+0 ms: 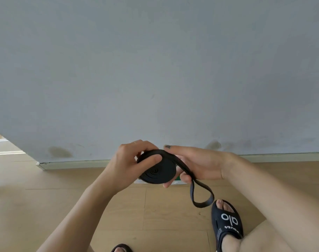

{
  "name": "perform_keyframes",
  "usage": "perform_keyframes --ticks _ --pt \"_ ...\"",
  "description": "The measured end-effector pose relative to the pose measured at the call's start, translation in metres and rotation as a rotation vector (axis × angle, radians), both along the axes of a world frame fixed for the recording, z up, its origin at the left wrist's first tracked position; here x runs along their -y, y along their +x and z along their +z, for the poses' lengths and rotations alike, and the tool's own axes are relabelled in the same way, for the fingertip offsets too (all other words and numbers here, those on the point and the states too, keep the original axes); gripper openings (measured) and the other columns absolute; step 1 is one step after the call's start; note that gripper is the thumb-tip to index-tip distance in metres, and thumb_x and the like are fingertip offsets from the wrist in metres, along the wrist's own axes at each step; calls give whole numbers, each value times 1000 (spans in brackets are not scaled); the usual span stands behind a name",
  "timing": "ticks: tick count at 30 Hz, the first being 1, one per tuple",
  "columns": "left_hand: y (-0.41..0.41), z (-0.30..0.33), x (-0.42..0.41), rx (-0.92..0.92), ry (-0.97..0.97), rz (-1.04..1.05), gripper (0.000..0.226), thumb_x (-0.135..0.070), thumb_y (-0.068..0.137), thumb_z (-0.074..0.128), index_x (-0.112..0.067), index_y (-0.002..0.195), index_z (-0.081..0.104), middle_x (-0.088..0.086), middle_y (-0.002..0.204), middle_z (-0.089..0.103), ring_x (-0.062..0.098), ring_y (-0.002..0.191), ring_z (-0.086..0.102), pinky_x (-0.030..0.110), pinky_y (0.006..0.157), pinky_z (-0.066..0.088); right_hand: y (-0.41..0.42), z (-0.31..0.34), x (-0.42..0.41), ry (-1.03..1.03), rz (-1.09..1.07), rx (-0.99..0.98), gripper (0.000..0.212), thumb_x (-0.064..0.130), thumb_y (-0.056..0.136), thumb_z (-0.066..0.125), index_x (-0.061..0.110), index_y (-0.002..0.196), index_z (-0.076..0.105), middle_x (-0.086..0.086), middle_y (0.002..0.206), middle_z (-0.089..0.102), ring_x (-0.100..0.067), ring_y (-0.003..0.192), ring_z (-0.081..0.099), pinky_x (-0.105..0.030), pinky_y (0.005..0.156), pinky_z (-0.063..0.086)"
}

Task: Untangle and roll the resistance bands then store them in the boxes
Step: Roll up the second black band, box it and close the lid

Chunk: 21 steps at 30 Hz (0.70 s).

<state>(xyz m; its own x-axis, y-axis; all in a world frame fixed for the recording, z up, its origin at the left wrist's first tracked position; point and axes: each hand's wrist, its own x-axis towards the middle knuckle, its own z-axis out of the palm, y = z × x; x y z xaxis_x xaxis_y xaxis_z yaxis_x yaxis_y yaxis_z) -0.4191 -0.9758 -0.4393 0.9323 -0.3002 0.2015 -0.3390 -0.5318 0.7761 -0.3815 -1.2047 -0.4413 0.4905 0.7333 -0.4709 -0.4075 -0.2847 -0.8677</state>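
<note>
Left hand (129,164) pinches the black band coil (157,171) at chest height, thumb flat on its face. Right hand (197,164) cups the coil's far side, fingers curled round the strap. Loose tail (202,197) dangles over the sandal (226,222), so I'd keep tension and wind it flat, no twists.

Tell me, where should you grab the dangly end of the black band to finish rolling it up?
Probably grip the loose loop near its top, where it leaves the coil, coming from the right with the right hand. The strap lies flat there, across that hand's fingers, so it's easy to pinch. The left hand holds the coil steady.
</note>
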Motion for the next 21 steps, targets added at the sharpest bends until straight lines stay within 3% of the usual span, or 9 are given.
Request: perform_keyframes --ticks 2,5,8,10,12,15,18,21 --pt "0 -1 -2 -11 36 -13 8 -27 89 75 -35 90 72 -18 84 70 8 80 59 17 73 45 1 -3 -2 -23 -15 52 59 64 100 43 15 126 64 -11 98 78 -10 62 62 -30 62 28" --pt "1 -5 3 -37 158 -40 15 -48 81 68 -36 91 69 -16 84 67 10 81 62 19 69 45 2 -17 -11 -133 -36 213 79 86 83 54 22 126 69 -25 112 74 -30 88 54 -27 60 34" --pt "1 -4 7 -51 75 -15 4 -30 90 73 -31 88 70 -9 81 67 13 77 62 20 65 46 3 -17 -9 -126 -44 223 78 86 88 43 23 128 68 -18 108 75 -25 86 59 -29 63 36" --pt "0 -1 5 -94 -36 21 12 -17 95 72 -29 91 74 -5 83 70 13 78 64 21 67 49 1 -7 -3 -58 -38 147 66 73 98 36 23 132 64 -3 99 77 -9 71 64 -29 65 33" --pt "-1 2 0 -138 -111 42 17 -14 96 71 -30 89 74 -2 83 72 16 78 65 20 66 50 0 0 0 -9 -27 77 61 67 97 39 22 133 61 -1 100 78 -4 62 62 -29 65 30" --pt "-2 6 1 -192 -91 38 13 -15 93 74 -28 91 75 -3 86 74 12 81 68 18 68 52 3 -7 -4 -46 -70 158 71 72 92 51 14 130 64 -12 109 78 -24 82 63 -28 59 28" --pt "-3 0 7 -136 81 18 9 -22 87 78 -29 87 72 -9 80 70 10 78 65 14 66 47 4 -18 -8 -191 -78 278 95 85 80 60 1 124 61 -17 101 79 -26 69 43 -27 58 32" --pt "0 -1 10 -96 78 15 8 -22 90 76 -29 88 73 -9 81 68 13 80 63 15 67 45 4 -17 -7 -189 -76 235 83 84 83 56 15 126 66 -18 107 77 -31 75 44 -28 59 32"
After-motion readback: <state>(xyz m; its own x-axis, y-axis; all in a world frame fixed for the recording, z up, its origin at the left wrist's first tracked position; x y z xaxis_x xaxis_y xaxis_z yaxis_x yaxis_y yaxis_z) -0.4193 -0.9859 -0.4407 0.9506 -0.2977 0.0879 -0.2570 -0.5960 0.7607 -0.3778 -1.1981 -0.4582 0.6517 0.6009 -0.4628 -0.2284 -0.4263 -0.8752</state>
